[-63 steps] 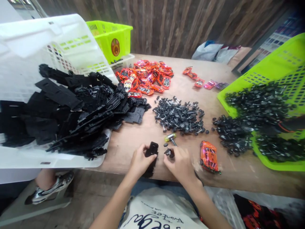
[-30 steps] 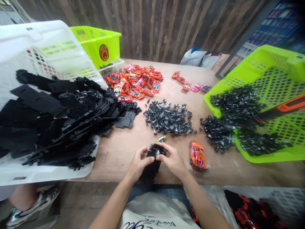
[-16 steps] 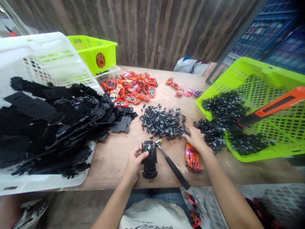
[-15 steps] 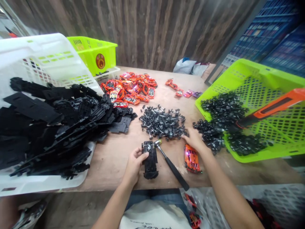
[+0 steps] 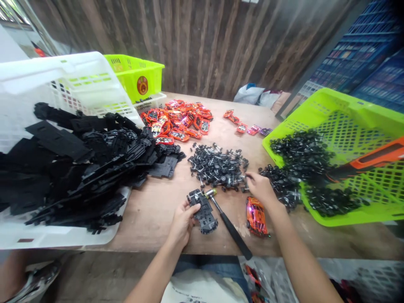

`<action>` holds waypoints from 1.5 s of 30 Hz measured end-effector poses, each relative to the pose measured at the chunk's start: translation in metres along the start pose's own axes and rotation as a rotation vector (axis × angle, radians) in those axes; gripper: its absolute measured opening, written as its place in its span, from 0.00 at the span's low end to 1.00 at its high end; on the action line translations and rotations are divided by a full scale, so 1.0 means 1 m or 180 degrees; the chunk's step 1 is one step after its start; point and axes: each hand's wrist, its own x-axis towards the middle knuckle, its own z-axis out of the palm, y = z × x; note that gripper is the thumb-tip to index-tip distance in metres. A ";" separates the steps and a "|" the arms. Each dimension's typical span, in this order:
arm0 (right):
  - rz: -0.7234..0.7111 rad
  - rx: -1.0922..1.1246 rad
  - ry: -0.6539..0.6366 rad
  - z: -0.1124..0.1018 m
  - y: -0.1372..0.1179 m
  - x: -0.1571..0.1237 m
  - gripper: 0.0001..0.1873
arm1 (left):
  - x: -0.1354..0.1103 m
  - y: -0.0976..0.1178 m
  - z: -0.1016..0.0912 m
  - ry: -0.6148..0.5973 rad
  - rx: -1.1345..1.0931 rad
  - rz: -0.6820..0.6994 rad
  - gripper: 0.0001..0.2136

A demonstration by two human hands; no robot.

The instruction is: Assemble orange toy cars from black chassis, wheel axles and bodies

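My left hand (image 5: 183, 221) grips a black toy car chassis (image 5: 202, 210) near the table's front edge, its underside facing up. My right hand (image 5: 259, 186) reaches into the near edge of a pile of black wheels on metal axles (image 5: 217, 165); its fingers are pinched together, and what they hold is hidden. A small hammer (image 5: 227, 222) with a black handle lies on the table between my hands. An orange toy car (image 5: 257, 216) rests just below my right wrist.
A tilted white crate (image 5: 47, 84) at the left spills black chassis plates (image 5: 91, 155). Orange car bodies (image 5: 181, 119) are heaped at the back. A green basket (image 5: 347, 126) with black wheels and an orange-handled tool (image 5: 372, 156) stands at the right. A green bin (image 5: 139, 75) sits behind.
My right hand left the chassis and reached out to the wheel pile. The hammer now lies uncovered on the table. My left hand kept the chassis and turned it slightly.
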 end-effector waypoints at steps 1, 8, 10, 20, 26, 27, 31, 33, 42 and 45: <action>-0.0008 0.0016 0.0032 0.000 -0.002 0.000 0.16 | 0.000 -0.001 0.001 -0.0001 -0.0009 0.0030 0.20; 0.0451 0.0406 0.0176 -0.006 -0.006 0.003 0.14 | -0.002 -0.004 0.002 0.0022 -0.0090 0.0178 0.21; 0.0668 0.0626 0.0242 -0.008 -0.006 0.004 0.15 | -0.002 -0.005 0.002 0.0026 -0.0092 0.0189 0.22; 0.0678 0.1545 0.0206 -0.016 -0.045 -0.022 0.12 | 0.004 -0.011 0.006 0.0307 -0.0275 0.0402 0.21; -0.0307 0.1488 0.0161 0.011 -0.139 -0.095 0.06 | 0.005 -0.012 0.015 0.0382 -0.0528 0.0582 0.21; -0.0348 0.1468 0.0169 0.017 -0.146 -0.102 0.07 | 0.006 -0.013 0.015 0.0367 -0.0542 0.0612 0.21; -0.0388 0.1420 0.0257 0.032 -0.148 -0.107 0.08 | 0.006 -0.011 0.015 0.0333 -0.0596 0.0698 0.20; -0.0410 0.1428 0.0293 0.033 -0.146 -0.101 0.08 | 0.007 -0.009 0.014 0.0335 -0.0627 0.0678 0.20; -0.0797 0.1511 0.0256 0.022 -0.164 -0.077 0.11 | 0.014 0.013 0.005 0.0455 -0.0762 0.0752 0.21; -0.0937 0.1382 0.0044 0.008 -0.172 -0.033 0.15 | 0.021 0.024 -0.002 0.0546 -0.0747 0.0856 0.23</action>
